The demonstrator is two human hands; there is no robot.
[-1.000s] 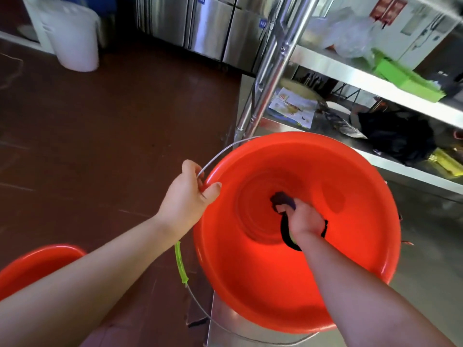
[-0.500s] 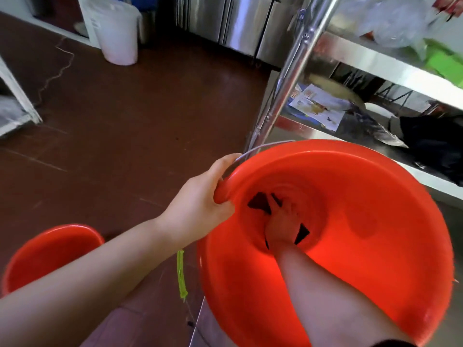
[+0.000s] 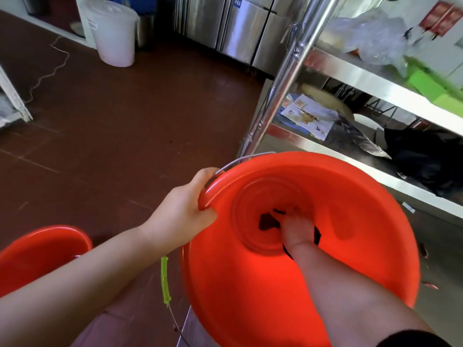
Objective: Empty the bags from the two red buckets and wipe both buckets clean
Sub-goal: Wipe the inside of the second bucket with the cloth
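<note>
A large red bucket [image 3: 350,201] stands on a steel surface in front of me, its wire handle with a green grip [image 3: 165,281] hanging down at the left. My left hand [image 3: 183,209] grips the bucket's near-left rim, thumb inside. Deep inside the bucket, my right hand [image 3: 298,230] presses a dark cloth [image 3: 266,221] against the bottom. A second red bucket [image 3: 42,249] sits on the floor at the lower left; its inside is mostly hidden by my left forearm.
A steel shelf rack [image 3: 288,78] rises right behind the bucket, with papers [image 3: 308,116], a black bag [image 3: 423,156] and clear plastic bags [image 3: 370,36] on its shelves. A white bin [image 3: 112,33] and steel fridges stand across the dark red floor.
My right hand and cloth have gone deeper, down onto the bucket's bottom. My left hand has shifted its grip along the rim, and the view has dropped closer to the bucket.
</note>
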